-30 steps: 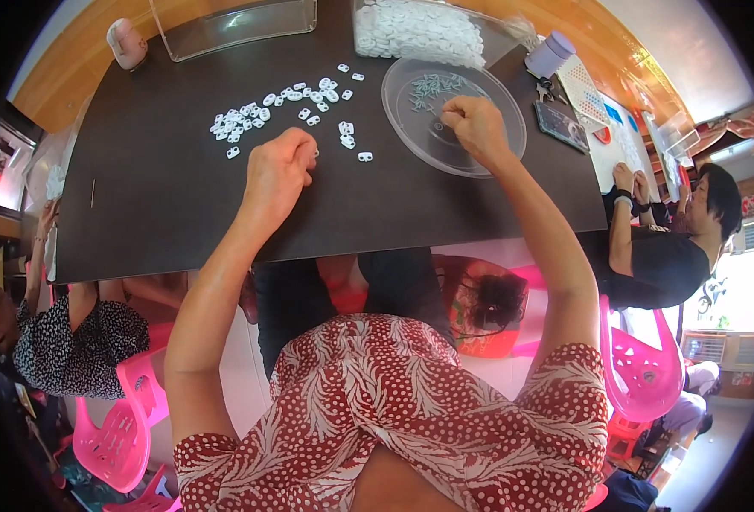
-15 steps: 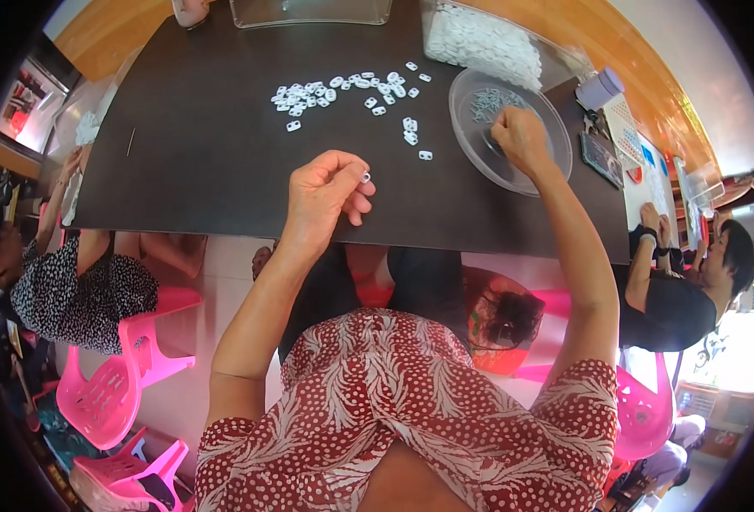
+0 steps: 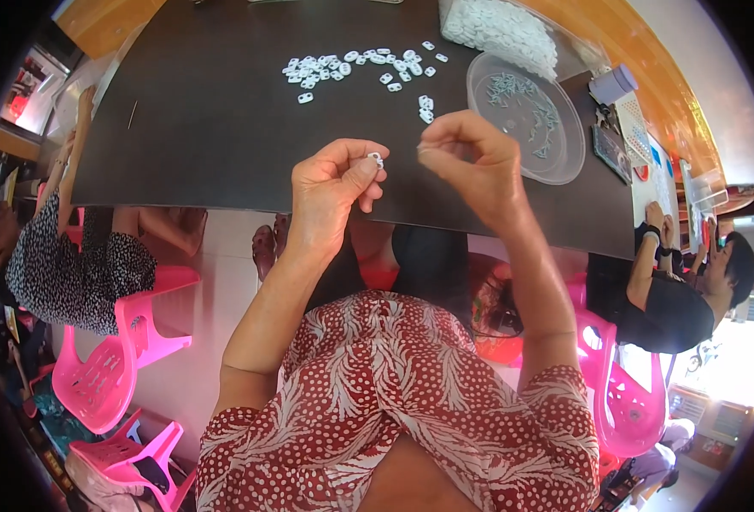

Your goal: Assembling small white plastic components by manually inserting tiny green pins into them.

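Observation:
My left hand [image 3: 330, 183] pinches a small white plastic piece with holes [image 3: 378, 160] between thumb and fingers, above the near part of the dark table. Close to its right, my right hand [image 3: 483, 166] has thumb and index finger pressed together; whatever is between the tips is too small to make out. Beyond my hands lies a loose group of similar white two-hole pieces [image 3: 315, 72], a few trailing to the right. On the right, a shallow round clear plastic dish [image 3: 569, 162] holds many small grey screws [image 3: 513, 89].
Behind the dish stands a clear bin [image 3: 454, 36] heaped with white pieces. A lidded purple cup [image 3: 613, 84] and a phone [image 3: 611, 154] lie along the right edge. A thin stick [image 3: 132, 114] rests at the left. People sit on both sides, near pink chairs [image 3: 104, 380].
My right hand has come out of the dish of screws and moved left, near my left hand. My left hand still pinches the white piece. The view has shifted slightly.

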Available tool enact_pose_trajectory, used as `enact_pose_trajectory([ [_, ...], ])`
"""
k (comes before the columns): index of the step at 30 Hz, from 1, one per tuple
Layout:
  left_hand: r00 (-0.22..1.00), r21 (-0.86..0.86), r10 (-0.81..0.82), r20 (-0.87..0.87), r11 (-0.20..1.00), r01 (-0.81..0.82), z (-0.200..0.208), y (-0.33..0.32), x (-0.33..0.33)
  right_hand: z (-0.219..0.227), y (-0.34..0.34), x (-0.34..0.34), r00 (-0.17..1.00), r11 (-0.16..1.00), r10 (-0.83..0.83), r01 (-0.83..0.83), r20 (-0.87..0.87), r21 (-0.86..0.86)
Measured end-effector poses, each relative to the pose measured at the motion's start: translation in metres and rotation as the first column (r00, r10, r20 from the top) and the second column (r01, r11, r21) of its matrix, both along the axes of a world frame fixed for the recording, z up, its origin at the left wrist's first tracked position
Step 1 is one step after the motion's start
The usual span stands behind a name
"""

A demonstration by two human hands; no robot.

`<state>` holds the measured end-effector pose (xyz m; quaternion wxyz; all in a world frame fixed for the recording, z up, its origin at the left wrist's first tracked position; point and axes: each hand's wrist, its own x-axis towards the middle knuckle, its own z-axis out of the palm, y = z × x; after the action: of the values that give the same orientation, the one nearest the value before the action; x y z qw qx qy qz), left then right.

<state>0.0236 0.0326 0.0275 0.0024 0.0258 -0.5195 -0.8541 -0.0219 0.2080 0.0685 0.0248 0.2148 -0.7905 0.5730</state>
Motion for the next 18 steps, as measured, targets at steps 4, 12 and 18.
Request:
enact_pose_trajectory([
  [4, 0.995, -0.190, 0.101, 0.021, 0.977, -0.095, 0.011, -0.017, 0.006, -0.010, -0.023, 0.007, 0.990, 0.990, 0.115, -0.109, -0.076, 0.084],
  [12, 0.990, -0.042, 0.137, -0.015, 0.990, -0.137, 0.028, -0.031, 0.019, -0.010, -0.048, 0.022, 0.976, 0.958, 0.128, -0.075, 0.177, -0.277],
  [18, 0.992, 0.001, 0.101, -0.074, 0.995, -0.102, 0.017, -0.022, 0.025, -0.003, -0.049, 0.029, 0.978, 0.972, 0.118, -0.079, 0.170, -0.220],
])
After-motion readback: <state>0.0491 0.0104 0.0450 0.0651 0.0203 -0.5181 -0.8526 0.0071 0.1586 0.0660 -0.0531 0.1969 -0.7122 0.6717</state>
